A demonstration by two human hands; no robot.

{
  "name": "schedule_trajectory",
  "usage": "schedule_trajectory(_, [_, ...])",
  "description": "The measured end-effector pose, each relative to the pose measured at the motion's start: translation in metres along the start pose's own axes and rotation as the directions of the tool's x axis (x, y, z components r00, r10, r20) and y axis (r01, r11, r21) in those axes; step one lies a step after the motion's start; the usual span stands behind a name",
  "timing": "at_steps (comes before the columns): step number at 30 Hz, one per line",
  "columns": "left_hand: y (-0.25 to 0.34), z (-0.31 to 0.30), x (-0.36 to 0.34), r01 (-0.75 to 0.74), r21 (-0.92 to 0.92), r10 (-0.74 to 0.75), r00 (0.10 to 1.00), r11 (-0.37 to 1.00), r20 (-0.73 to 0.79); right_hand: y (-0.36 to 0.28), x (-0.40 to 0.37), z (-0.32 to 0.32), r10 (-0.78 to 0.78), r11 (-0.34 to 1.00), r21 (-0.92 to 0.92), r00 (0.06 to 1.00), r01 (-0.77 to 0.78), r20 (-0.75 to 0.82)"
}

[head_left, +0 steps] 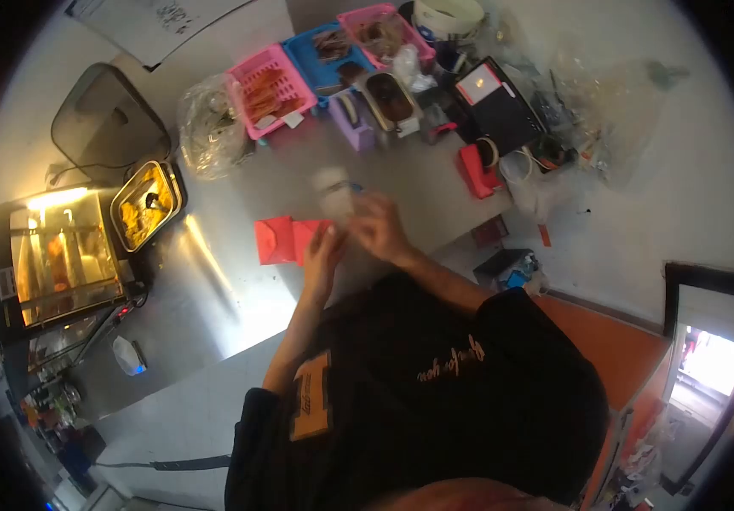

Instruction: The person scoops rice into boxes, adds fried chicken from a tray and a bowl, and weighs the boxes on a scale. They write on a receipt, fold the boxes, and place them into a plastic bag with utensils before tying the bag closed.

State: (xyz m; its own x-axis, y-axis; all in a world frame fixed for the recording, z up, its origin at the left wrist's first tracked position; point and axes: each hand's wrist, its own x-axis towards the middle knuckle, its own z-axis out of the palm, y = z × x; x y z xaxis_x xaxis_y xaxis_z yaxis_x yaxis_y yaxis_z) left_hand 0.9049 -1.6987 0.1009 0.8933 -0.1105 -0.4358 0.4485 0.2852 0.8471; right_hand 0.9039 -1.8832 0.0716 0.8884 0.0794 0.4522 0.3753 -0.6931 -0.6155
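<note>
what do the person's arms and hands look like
Both forearms are bare, and the left hand and right hand wear no gloves. Black sleeves end near the elbows; the black top bears pale script lettering and an orange patch.

Folded carton (282,240) on the counter (213,294), fryer (145,204) to its left, baskets (269,89) behind it.

Left hand (322,255), right hand (381,228), close together

light: dim room — warm glow from heated cabinet (64,255) left of bench (205,255) | glare: white streak on bench steel | blur: white jar (333,192) over bench smeared | edges: fisheye bend — black vignette
</note>
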Motion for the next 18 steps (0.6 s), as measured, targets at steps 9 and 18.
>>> schedule_trajectory(9, [-0.018,0.057,-0.001,-0.245,0.119,0.253,0.966,0.962,-0.053,0.215,-0.084,-0.181,0.661,0.670,-0.084,0.644,-0.738,-0.385])
schedule_trajectory(18, [-0.043,0.027,-0.012,-0.397,0.410,0.528,0.801,0.821,-0.283,0.255,-0.059,-0.212,0.813,0.561,0.064,0.535,-0.825,-0.230])
